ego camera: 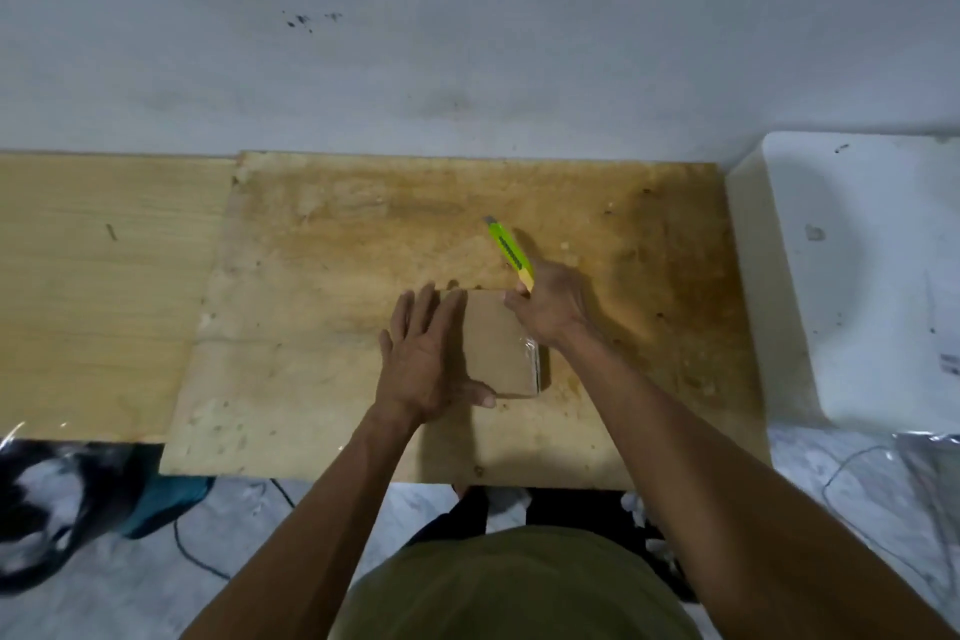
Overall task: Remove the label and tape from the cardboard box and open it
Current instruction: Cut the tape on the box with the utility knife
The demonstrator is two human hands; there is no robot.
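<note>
We work at a stained plywood board point(363, 234) laid over a paler wooden tabletop point(93, 286), with a white tray point(872, 276) off to our right. Near the middle of the board sits the small cardboard box point(501, 348), lying flat, with a glint of clear tape point(530, 344) at its right edge. We see no label from here.

The danger, as we judge it, lies in the cutter: its tip works at the far right corner of the box, close to our steadying fingers, and a slip or too much pressure could send the blade across the top toward them, or drive it too deep into whatever the box holds. The box is light and could skid if our hold slackens.

Our left hand point(426, 353) lies flat and spread over the left part of the box, fingers straight, thumb along its near edge. Our right hand point(550, 312) wraps closed round the green utility knife point(511, 252); its blade end is hidden under the fist.
</note>
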